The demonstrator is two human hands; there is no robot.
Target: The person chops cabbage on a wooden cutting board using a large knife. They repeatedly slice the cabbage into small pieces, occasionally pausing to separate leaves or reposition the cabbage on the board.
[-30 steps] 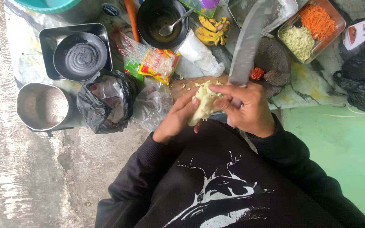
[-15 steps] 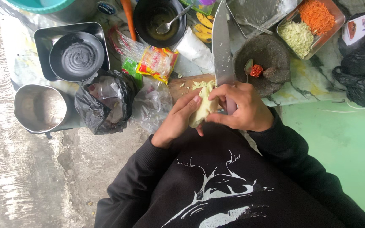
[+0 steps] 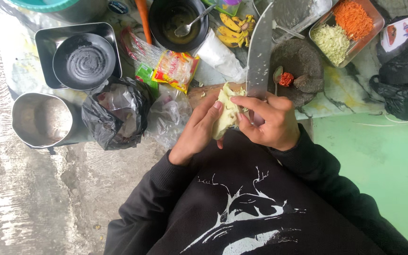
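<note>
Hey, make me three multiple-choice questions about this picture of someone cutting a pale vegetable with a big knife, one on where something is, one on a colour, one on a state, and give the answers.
1. Where does the spoon lie?
A. In the black bowl
B. In the steel pot
C. On the floor

2. What colour are the shreds at the far end of the metal tray?
A. Purple
B. Orange
C. Blue

3. How is the knife held?
A. Flat on the board
B. Blade pointing away from the person, gripped in the right hand
C. Lying in the tray

Answers:
1. A, the spoon's bowl rests inside the black bowl.
2. B, the far shreds are orange, the nearer ones pale green.
3. B, the right hand grips the handle while the left hand holds the pale vegetable.
</note>
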